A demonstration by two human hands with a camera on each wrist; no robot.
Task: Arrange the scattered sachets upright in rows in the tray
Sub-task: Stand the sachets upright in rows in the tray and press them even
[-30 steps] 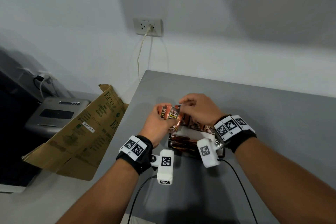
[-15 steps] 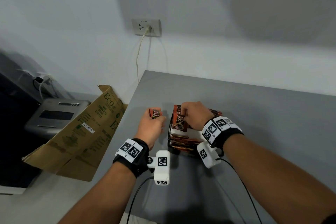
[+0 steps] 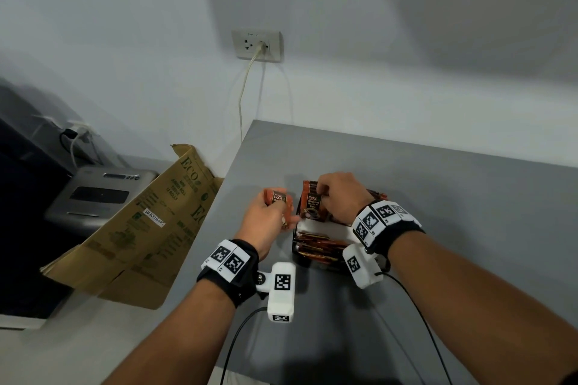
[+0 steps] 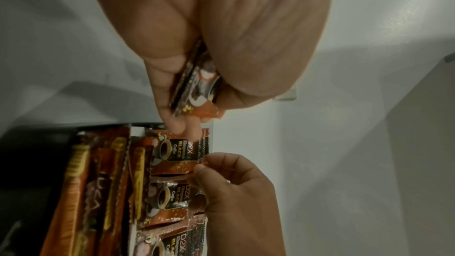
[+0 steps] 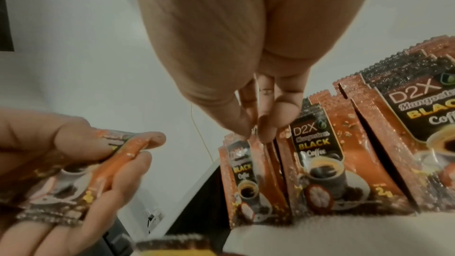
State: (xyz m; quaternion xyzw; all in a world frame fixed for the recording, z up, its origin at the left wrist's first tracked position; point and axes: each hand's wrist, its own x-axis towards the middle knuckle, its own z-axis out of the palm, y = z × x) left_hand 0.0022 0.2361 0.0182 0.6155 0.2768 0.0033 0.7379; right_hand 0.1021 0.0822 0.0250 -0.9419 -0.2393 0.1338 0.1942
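Note:
A black tray [image 3: 297,251] on the grey table holds orange-brown D2X coffee sachets: an upright row [image 3: 312,205] at the back and flat stick packs [image 3: 316,248] in front. My left hand [image 3: 269,219] grips a small stack of sachets [image 3: 278,198] just left of the tray; the same stack [image 4: 197,87] shows between thumb and fingers in the left wrist view. My right hand [image 3: 339,201] is over the back row, its fingertips [image 5: 264,131] pinching the top edge of the leftmost upright sachet [image 5: 248,178]. More upright sachets [image 5: 327,168] stand to its right.
A folded cardboard box [image 3: 134,228] leans against the table's left edge, beside a grey appliance [image 3: 97,194]. A wall socket [image 3: 258,45] with a cord is behind the table. Bare grey table surface [image 3: 469,212] lies right of the tray. Wrist camera cables trail toward me.
The hands parted: my left moved left of the tray with its stack, and my right brought one sachet down into the tray's back row, where it stands upright.

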